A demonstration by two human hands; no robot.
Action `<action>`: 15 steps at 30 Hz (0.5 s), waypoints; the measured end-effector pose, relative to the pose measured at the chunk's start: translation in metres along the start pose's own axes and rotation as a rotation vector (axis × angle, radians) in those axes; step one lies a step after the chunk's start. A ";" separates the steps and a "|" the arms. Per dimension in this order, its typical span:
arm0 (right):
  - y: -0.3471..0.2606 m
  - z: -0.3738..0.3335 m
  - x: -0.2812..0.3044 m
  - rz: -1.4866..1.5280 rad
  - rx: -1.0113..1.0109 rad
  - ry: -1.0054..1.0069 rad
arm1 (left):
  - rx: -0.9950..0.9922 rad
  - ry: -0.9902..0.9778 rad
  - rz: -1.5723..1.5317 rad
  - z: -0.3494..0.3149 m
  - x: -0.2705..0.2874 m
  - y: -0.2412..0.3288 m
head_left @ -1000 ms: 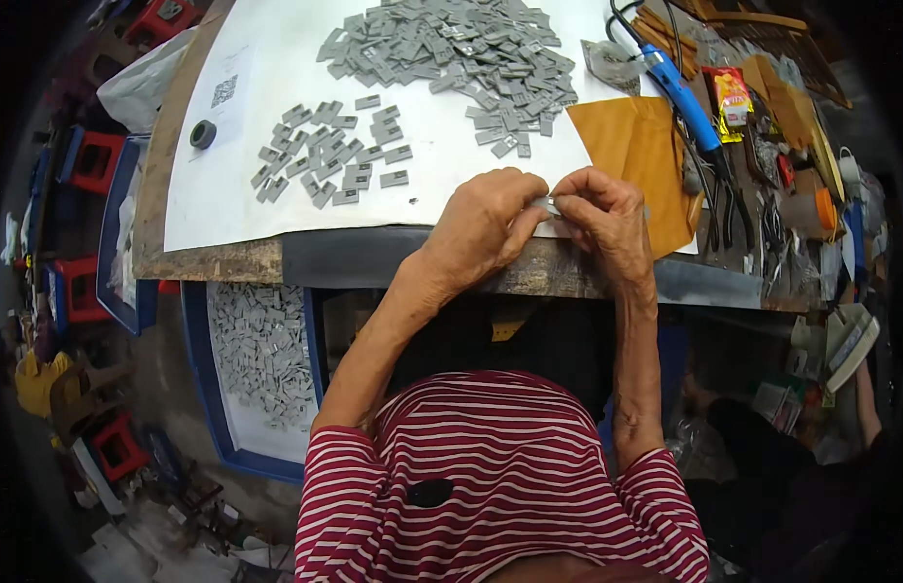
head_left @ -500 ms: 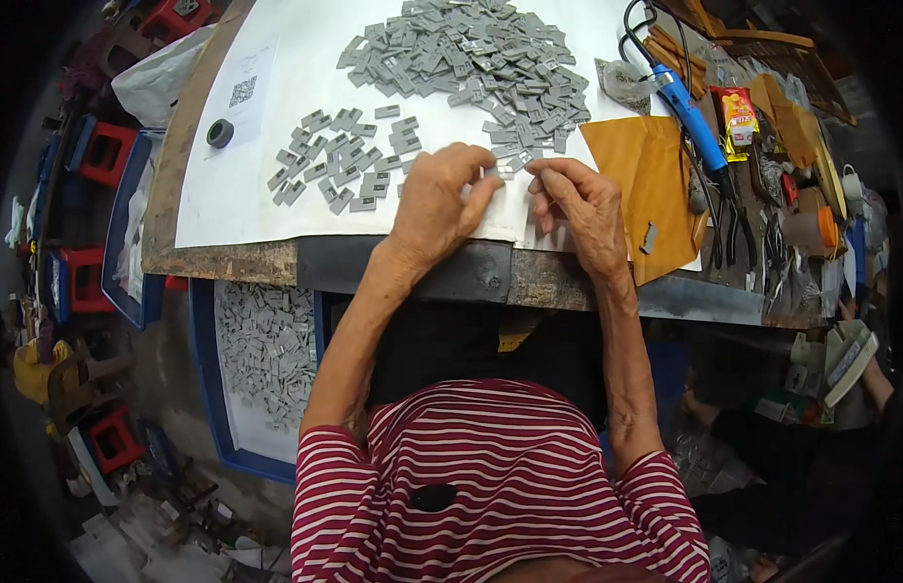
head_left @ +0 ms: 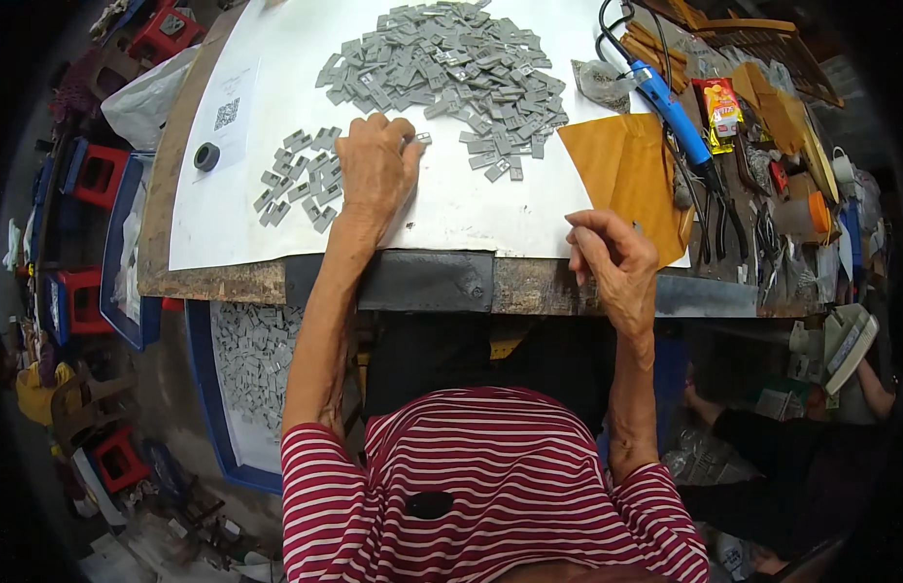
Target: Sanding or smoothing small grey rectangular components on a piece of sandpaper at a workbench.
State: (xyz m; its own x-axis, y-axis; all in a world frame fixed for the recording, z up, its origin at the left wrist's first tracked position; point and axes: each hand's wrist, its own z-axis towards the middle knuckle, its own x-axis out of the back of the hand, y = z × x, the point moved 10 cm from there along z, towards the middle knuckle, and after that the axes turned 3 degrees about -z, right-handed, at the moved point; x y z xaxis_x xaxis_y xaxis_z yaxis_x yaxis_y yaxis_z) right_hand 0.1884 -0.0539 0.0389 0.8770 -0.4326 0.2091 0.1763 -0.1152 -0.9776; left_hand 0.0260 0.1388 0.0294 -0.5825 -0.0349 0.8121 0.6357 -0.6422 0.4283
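My left hand [head_left: 375, 167] is over the white sheet, beside the smaller group of grey rectangular pieces [head_left: 298, 177]. Its fingers are closed, with one small grey piece [head_left: 422, 139] at the thumb and fingertips. The hand covers some of the group. My right hand [head_left: 618, 260] hangs over the front edge of the table, by the brown paper envelope [head_left: 621, 160]. Its fingers are curled together; whatever they may hold is hidden. A large heap of the same grey pieces [head_left: 451, 63] lies farther back on the sheet.
A black ring [head_left: 206, 156] sits at the sheet's left, near a printed paper [head_left: 233, 102]. On the right lie a blue corded tool [head_left: 673, 115], pliers [head_left: 728, 223] and a red-yellow packet [head_left: 720, 112]. Below the table, a blue-rimmed tray [head_left: 201, 389] holds more grey pieces.
My left hand has moved left, from mid-sheet to the smaller group, with a grey piece. My right hand has drawn back toward the front edge and away from the left.
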 end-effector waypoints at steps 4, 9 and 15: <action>0.003 -0.008 0.009 0.024 0.018 0.019 | -0.002 0.023 0.128 -0.002 0.006 0.002; 0.002 -0.017 0.013 -0.058 0.023 -0.002 | -0.005 -0.015 0.163 -0.003 0.006 0.001; -0.002 -0.030 0.027 -0.034 0.057 0.041 | -0.018 -0.047 0.066 0.006 0.001 0.003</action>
State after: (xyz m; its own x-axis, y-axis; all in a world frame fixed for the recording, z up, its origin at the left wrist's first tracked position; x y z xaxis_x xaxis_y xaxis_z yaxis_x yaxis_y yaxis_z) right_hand 0.1985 -0.0920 0.0477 0.8514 -0.4656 0.2417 0.2314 -0.0802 -0.9695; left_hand 0.0303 0.1410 0.0343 -0.5146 -0.0417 0.8564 0.6626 -0.6532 0.3663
